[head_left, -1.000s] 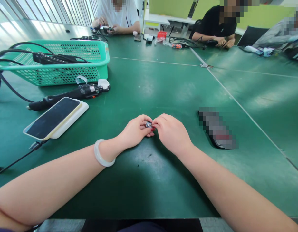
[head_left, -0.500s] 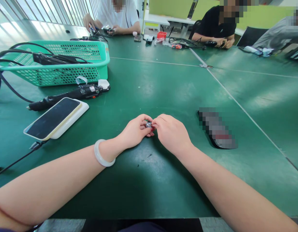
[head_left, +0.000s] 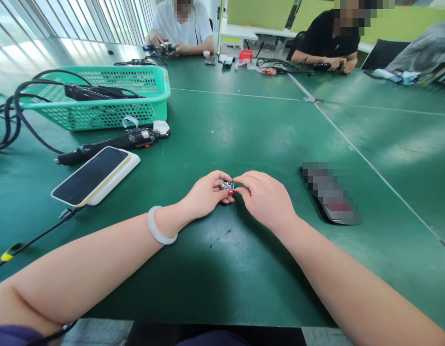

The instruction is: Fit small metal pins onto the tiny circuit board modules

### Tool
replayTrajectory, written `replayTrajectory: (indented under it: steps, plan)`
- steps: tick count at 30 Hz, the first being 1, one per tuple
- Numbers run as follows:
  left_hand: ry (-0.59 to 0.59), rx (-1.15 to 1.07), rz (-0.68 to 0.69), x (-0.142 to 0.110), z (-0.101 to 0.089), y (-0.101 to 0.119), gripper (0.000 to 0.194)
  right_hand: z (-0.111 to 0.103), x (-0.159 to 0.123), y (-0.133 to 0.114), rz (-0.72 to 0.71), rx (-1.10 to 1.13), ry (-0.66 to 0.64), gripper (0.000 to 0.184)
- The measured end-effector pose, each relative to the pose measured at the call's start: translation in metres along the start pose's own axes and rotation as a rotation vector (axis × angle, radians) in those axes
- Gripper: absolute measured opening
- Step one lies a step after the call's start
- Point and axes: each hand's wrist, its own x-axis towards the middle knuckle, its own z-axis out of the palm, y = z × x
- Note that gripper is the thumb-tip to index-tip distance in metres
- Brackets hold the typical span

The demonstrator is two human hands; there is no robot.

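Between the thumb and fingers of my left hand [head_left: 208,194] is a small silver rectangular part [head_left: 227,185] with dark gaps in its face; it is too small for me to tell its kind. My left hand is closed on it, just above the green table [head_left: 222,269]. At the right end of the part, the thumb and forefinger of my right hand [head_left: 267,197] sit at its upper and lower corners, bent as in a pinch. The other right fingers are tucked behind and hidden. A pale bangle [head_left: 158,227] circles my left wrist.
To the left lie a phone [head_left: 92,175] on a white block, a black corded tool [head_left: 117,144] and a green basket [head_left: 114,115] with cables. A blurred dark object [head_left: 330,197] lies right. Across the table people sit near a red box [head_left: 246,54] and cables.
My right thumb and forefinger have spread from a tight pinch to the part's corners, leaving more of its silver face showing. The whole view has shifted slightly, with things now farther right.
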Motion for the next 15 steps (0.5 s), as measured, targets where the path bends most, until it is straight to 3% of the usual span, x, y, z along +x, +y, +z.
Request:
replayTrajectory:
  steps: [15]
  plan:
    - [0.035,-0.020,-0.013,-0.0010,0.0020,0.0031,0.011,0.0022,-0.0011,-0.0014,-0.022,0.009,0.030,0.022]
